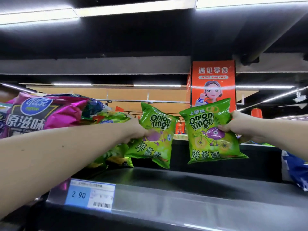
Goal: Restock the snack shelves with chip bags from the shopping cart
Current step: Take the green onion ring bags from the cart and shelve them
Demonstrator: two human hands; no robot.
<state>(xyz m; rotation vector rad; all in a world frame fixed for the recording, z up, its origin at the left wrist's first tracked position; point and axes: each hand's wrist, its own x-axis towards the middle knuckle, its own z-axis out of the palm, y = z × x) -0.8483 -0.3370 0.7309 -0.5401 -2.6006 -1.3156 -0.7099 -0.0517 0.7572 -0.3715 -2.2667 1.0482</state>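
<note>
Item one: the left onion-ring bag (155,135) hangs over the bare dark shelf (183,184), tilted, gripped at its left edge by the left hand (138,132). Item two: the right onion-ring bag (211,130) hangs beside it, apart from it, with the right hand (240,125) pinching its right edge, thumb on the printed front.

I judge both bags light, air-puffed and crushable, with slick film. The flat side seam is the sound place to hold them, not the belly.

Whether either bottom corner touches the shelf, I cannot tell.

To the left stands a pink bag (41,114) with more green bags (113,155) below it. A blue bag (296,170) is cut off at the right edge. A price tag (90,194) reads 2.90.

The left hand's fingers are blurred. The cart is out of view.
</note>
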